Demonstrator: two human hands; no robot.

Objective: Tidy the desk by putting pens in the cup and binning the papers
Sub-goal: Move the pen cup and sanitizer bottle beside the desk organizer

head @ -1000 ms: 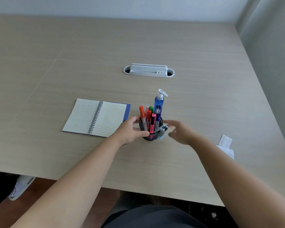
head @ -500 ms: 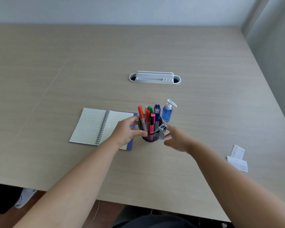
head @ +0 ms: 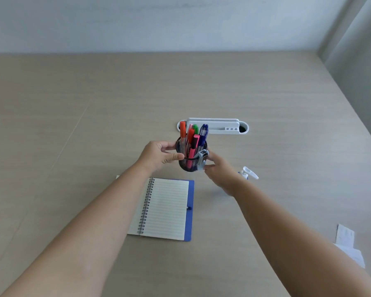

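Up close, round black mesh cup (head: 190, 163), left hand (head: 159, 156), right hand (head: 221, 174) gripping

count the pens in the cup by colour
Caps showing above the rim of the mesh cup:
orange pens: 2
pink pens: 2
green pens: 1
blue pens: 1
Total: 6, though any pens hidden behind these cannot be ruled out.

The cup (head: 191, 162) is dark wire mesh, and the pens (head: 193, 138) standing in it are glossy coloured plastic. Under it, the desk (head: 287, 125) is pale matt wood-grain laminate. Near the cup, the notebook (head: 167, 207) has lined matt paper, a metal spiral and a blue cover.
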